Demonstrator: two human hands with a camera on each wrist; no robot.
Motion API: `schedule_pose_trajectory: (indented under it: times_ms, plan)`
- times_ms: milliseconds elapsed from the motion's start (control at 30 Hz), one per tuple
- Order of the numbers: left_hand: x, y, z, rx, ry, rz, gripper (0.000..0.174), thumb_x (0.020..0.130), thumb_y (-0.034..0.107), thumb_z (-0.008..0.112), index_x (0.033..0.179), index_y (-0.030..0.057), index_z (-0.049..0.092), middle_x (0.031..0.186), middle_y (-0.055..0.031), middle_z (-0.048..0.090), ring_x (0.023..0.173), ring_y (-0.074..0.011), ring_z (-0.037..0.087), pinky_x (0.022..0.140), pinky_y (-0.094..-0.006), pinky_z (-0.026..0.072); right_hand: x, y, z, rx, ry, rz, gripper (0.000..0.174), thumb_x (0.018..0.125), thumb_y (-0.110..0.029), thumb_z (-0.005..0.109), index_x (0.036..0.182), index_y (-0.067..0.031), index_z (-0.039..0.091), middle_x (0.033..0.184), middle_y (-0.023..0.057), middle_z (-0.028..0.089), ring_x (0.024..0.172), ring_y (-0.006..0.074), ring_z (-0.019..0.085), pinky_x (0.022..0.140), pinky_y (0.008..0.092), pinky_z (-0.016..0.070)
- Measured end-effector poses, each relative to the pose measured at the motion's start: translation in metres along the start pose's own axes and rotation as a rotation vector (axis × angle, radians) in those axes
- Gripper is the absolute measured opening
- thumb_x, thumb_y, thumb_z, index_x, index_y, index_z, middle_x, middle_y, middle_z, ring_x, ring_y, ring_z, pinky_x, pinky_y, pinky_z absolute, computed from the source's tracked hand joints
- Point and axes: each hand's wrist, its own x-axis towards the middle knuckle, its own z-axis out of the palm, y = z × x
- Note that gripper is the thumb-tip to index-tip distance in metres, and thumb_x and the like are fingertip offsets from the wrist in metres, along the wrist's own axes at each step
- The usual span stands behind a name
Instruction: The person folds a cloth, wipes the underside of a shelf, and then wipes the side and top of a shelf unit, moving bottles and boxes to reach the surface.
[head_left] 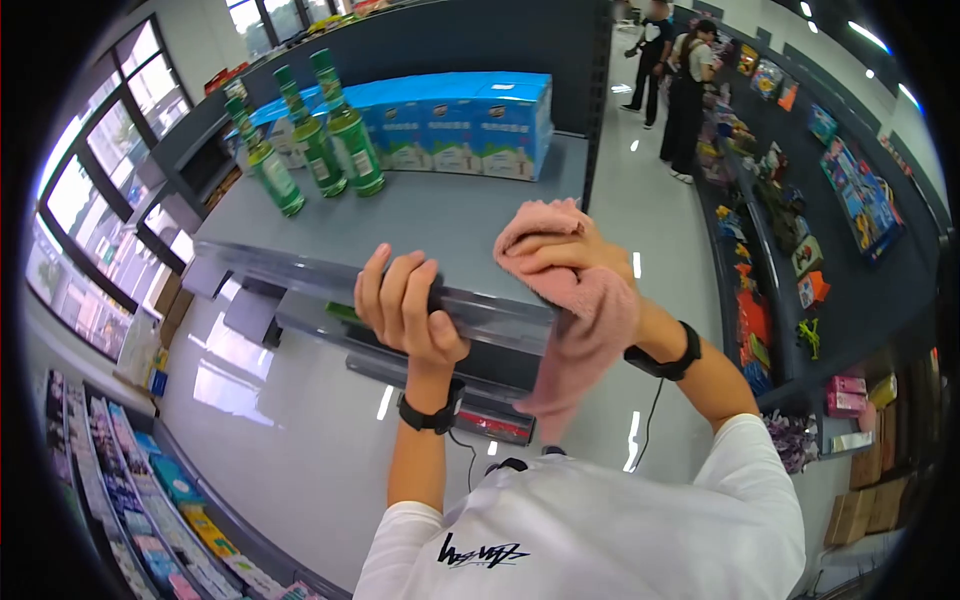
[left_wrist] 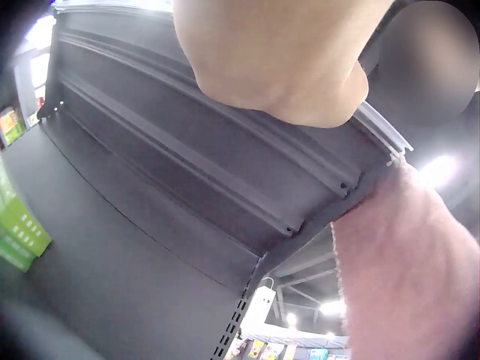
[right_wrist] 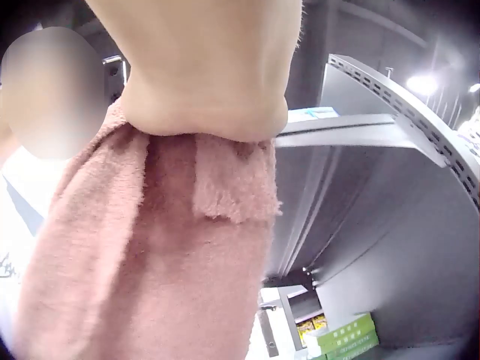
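Note:
My left hand (head_left: 408,305) is at the front edge of the grey shelf, its fingers bent over the clear edge strip (head_left: 495,315) with the thumb to the right. A small dark patch shows beside its index finger. In the left wrist view its fingers are hidden behind the wrist, above the ribbed shelf underside (left_wrist: 187,150). My right hand (head_left: 585,262) grips a pink towel (head_left: 590,330) at the shelf's right front corner. Part of the towel is bunched over the shelf top (head_left: 440,220); the rest hangs below the edge. The right wrist view shows its hanging folds.
Green glass bottles (head_left: 360,150) stand at the shelf's back left, beside blue shrink-wrapped cartons (head_left: 460,130). Green boxes (right_wrist: 349,337) lie on a lower level. A dark toy rack (head_left: 840,290) lines the aisle at right, where people (head_left: 690,90) stand farther off.

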Motion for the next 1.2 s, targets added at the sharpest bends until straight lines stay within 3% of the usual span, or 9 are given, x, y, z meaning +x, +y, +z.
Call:
schedule_pose_trajectory:
  times_ms: [33, 100, 333, 500, 600, 800, 1000, 1067, 1200]
  plan:
    - [-0.002, 0.002, 0.002, 0.010, 0.023, -0.051, 0.047, 0.105, 0.032, 0.035, 0.112, 0.0049, 0.073, 0.115, -0.0132, 0.074, 0.124, -0.0401, 0.065, 0.113, -0.0518, 0.0385, 0.009, -0.008, -0.005, 0.047, -0.061, -0.035, 0.038, 0.094, -0.028, 0.066, 0.127, -0.0088, 0.069, 0.128, 0.0098, 0.071, 0.120, 0.0324, 0.063, 0.114, 0.0455, 0.0403]
    - [-0.001, 0.003, -0.001, 0.015, -0.006, -0.046, 0.046, 0.103, 0.030, 0.036, 0.112, 0.0021, 0.071, 0.115, -0.0156, 0.073, 0.124, -0.0426, 0.064, 0.111, -0.0546, 0.0399, 0.030, -0.028, -0.026, 0.027, -0.298, -0.012, 0.046, 0.096, -0.033, 0.064, 0.137, -0.0122, 0.066, 0.141, 0.0075, 0.066, 0.129, 0.0314, 0.060, 0.115, 0.0438, 0.0415]
    - [0.001, 0.002, -0.005, -0.030, -0.040, -0.036, 0.045, 0.102, 0.028, 0.038, 0.115, -0.0005, 0.070, 0.117, -0.0184, 0.072, 0.126, -0.0451, 0.062, 0.111, -0.0565, 0.0401, 0.064, 0.006, -0.041, 0.242, -0.489, 0.058, 0.049, 0.104, -0.028, 0.055, 0.150, -0.0093, 0.057, 0.149, 0.0129, 0.060, 0.136, 0.0313, 0.056, 0.119, 0.0386, 0.0395]
    - [0.000, 0.001, -0.007, -0.031, -0.051, -0.043, 0.046, 0.102, 0.029, 0.038, 0.115, -0.0002, 0.071, 0.118, -0.0178, 0.073, 0.126, -0.0430, 0.063, 0.114, -0.0546, 0.0372, 0.088, 0.014, -0.053, 0.023, -0.625, -0.059, 0.076, 0.099, -0.044, 0.063, 0.155, 0.0045, 0.046, 0.156, 0.0246, 0.053, 0.150, 0.0371, 0.047, 0.122, 0.0426, 0.0380]
    - [0.000, 0.004, -0.002, -0.018, -0.003, -0.061, 0.046, 0.103, 0.029, 0.037, 0.115, 0.0002, 0.071, 0.115, -0.0169, 0.073, 0.125, -0.0425, 0.063, 0.113, -0.0541, 0.0380, 0.094, 0.016, -0.042, -0.069, -0.716, -0.045, 0.075, 0.103, -0.038, 0.060, 0.164, -0.0028, 0.037, 0.167, 0.0193, 0.042, 0.154, 0.0349, 0.041, 0.126, 0.0416, 0.0315]
    - [0.000, 0.005, 0.007, 0.010, 0.081, -0.086, 0.053, 0.103, 0.030, 0.036, 0.123, 0.0022, 0.075, 0.129, -0.0145, 0.075, 0.127, -0.0401, 0.066, 0.114, -0.0478, 0.0391, 0.118, 0.016, -0.015, 0.084, -0.773, -0.118, 0.067, 0.104, -0.028, 0.049, 0.162, 0.0040, 0.037, 0.170, 0.0201, 0.036, 0.158, 0.0356, 0.033, 0.131, 0.0427, 0.0235]
    - [0.001, 0.007, 0.000, 0.031, 0.016, -0.072, 0.060, 0.101, 0.029, 0.035, 0.131, -0.0091, 0.069, 0.135, -0.0249, 0.071, 0.132, -0.0468, 0.062, 0.113, -0.0529, 0.0417, 0.123, 0.068, 0.014, 0.225, -0.744, -0.126, 0.065, 0.105, -0.028, 0.046, 0.161, 0.0031, 0.038, 0.166, 0.0220, 0.041, 0.158, 0.0363, 0.033, 0.131, 0.0444, 0.0236]
    - [0.002, 0.006, -0.001, 0.027, 0.011, -0.066, 0.059, 0.102, 0.028, 0.035, 0.132, -0.0096, 0.069, 0.136, -0.0252, 0.070, 0.133, -0.0471, 0.061, 0.114, -0.0535, 0.0412, 0.132, 0.062, 0.022, -0.120, -0.692, -0.133, 0.065, 0.107, -0.034, 0.048, 0.160, 0.0027, 0.040, 0.165, 0.0229, 0.042, 0.158, 0.0362, 0.033, 0.130, 0.0444, 0.0239]
    - [-0.001, 0.007, -0.001, 0.022, 0.000, -0.073, 0.058, 0.104, 0.027, 0.034, 0.135, -0.0098, 0.067, 0.140, -0.0254, 0.068, 0.136, -0.0470, 0.060, 0.115, -0.0541, 0.0402, 0.132, 0.076, 0.029, -0.007, -0.661, -0.253, 0.066, 0.107, -0.034, 0.050, 0.161, 0.0008, 0.040, 0.169, 0.0222, 0.037, 0.160, 0.0355, 0.029, 0.132, 0.0449, 0.0210]
